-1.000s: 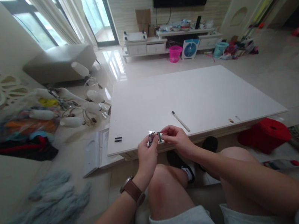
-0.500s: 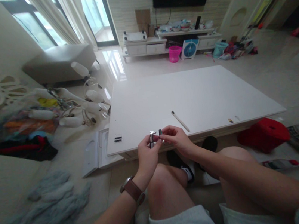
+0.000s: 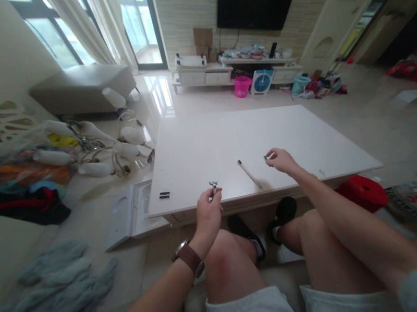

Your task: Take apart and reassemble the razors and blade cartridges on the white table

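My left hand [image 3: 209, 209] is closed round the handle of a metal razor [image 3: 214, 186], its T-shaped head pointing up over the table's front edge. To the right, my right hand [image 3: 281, 160] pinches a small dark razor cartridge [image 3: 266, 158] above the white table [image 3: 229, 137]. Between the two hands lies a slim pale stick with a dark tip [image 3: 250, 174], possibly a toothbrush. Two short black strips in a clear pack [image 3: 164, 195] rest at the table's left front corner.
An open white box [image 3: 123, 217] leans by the table's left end, near a lamp with several white shades [image 3: 126, 149]. A red object [image 3: 363, 194] stands under the right front edge. Beyond the table are a pink basket [image 3: 242, 87] and a box fan [image 3: 262, 82].
My right hand has moved away from the razor, right and forward over the table, with the cartridge in its fingers. My left hand stays near its place with the razor.
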Demonstrator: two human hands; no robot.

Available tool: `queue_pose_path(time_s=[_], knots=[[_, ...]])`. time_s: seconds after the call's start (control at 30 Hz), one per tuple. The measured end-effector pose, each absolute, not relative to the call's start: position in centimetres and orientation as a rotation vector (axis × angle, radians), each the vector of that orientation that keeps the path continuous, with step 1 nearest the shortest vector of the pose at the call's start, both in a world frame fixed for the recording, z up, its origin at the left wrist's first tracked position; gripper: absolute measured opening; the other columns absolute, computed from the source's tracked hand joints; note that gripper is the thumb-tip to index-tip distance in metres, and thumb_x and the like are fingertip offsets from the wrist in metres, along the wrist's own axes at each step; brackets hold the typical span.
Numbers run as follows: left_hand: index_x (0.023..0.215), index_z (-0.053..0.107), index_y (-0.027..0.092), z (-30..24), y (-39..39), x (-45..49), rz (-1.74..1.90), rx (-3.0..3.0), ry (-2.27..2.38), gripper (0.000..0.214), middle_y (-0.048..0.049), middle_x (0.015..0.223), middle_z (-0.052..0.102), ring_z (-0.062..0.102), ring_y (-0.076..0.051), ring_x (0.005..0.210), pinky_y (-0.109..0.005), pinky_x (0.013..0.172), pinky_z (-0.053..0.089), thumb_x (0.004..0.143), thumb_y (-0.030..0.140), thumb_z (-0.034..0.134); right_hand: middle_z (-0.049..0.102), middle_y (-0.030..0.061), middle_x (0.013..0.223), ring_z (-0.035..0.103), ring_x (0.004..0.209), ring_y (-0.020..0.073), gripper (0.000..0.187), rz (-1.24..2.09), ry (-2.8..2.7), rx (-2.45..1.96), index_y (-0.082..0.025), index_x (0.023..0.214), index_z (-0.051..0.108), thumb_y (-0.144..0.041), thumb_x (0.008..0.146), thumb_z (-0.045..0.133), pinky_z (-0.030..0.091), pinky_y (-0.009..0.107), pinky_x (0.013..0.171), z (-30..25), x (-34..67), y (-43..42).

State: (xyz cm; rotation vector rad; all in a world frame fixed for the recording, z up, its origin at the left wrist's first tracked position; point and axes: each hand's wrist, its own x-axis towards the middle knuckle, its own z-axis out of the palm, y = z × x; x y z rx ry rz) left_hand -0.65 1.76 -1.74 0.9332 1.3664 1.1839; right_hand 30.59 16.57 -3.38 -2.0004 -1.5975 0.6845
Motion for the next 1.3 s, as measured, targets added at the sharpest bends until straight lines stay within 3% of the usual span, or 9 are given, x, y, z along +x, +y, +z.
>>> queue_pose_path(time_s=[0.2,0.3,0.5,0.77,1.0,1.3], knots=[[0.099,0.073,0.015,-2.6,2.1,-0.8,1.271,1.073,1.423,0.029,-0.0029,0.085,0.057,0.053,-0.012,0.065,-0.026,0.061,0.042,0.079,0.033,0.065,0.066,0.0017,0.058,0.062,0.057,0.0143,0.022,0.725,-1.604,-2.284,-0.014,0.083,0.072,-0.01,0.062,0.069,0.045,0.023,0.059,-9.2,32.9,16.9],[0.099,0.072,0.014,-2.9,2.2,-0.8,1.275,1.105,1.434,0.028,-0.0017,0.08,0.057,0.054,-0.013,0.067,-0.026,0.064,0.042,0.077,0.03,0.067,0.066,0.0014,0.058,0.062,0.059,0.0147,0.023,0.703,-1.623,-2.374,-0.014,0.081,0.074,-0.01,0.059,0.073,0.045,0.023,0.059,-10.6,33.7,17.3],[0.098,0.059,0.017,-2.9,2.0,-0.6,1.254,0.989,1.374,0.029,0.006,0.064,0.051,0.048,-0.01,0.052,-0.023,0.054,0.037,0.076,0.034,0.068,0.07,0.0039,0.065,0.064,0.064,0.0162,0.021,0.625,-1.645,-2.454,-0.015,0.082,0.076,-0.012,0.062,0.075,0.045,0.023,0.062,-12.0,34.9,17.9],[0.093,0.057,0.018,-2.9,2.1,-0.6,1.23,0.975,1.337,0.028,0.0053,0.064,0.053,0.052,-0.01,0.051,-0.022,0.05,0.039,0.075,0.037,0.068,0.072,0.0074,0.076,0.064,0.07,0.0174,0.018,0.471,-1.63,-2.435,-0.015,0.084,0.075,-0.019,0.067,0.073,0.044,0.024,0.063,-11.1,35.8,17.6],[0.096,0.059,0.016,-2.0,1.6,-0.2,1.218,0.942,1.28,0.031,-0.0001,0.077,0.057,0.051,-0.008,0.048,-0.021,0.041,0.036,0.086,0.046,0.053,0.073,0.0093,0.087,0.063,0.079,0.0174,0.014,0.467,-1.755,-2.16,-0.015,0.085,0.073,-0.018,0.077,0.062,0.044,0.025,0.071,-8.9,31.0,18.0],[0.096,0.059,0.017,-1.7,1.5,0.0,1.242,0.975,1.202,0.03,0.0015,0.072,0.055,0.045,-0.007,0.043,-0.021,0.042,0.033,0.093,0.043,0.044,0.065,0.0024,0.085,0.057,0.078,0.015,0.005,0.829,-2.097,-1.408,-0.018,0.081,0.069,-0.017,0.077,0.067,0.045,0.028,0.079,-9.6,14.0,13.2]])
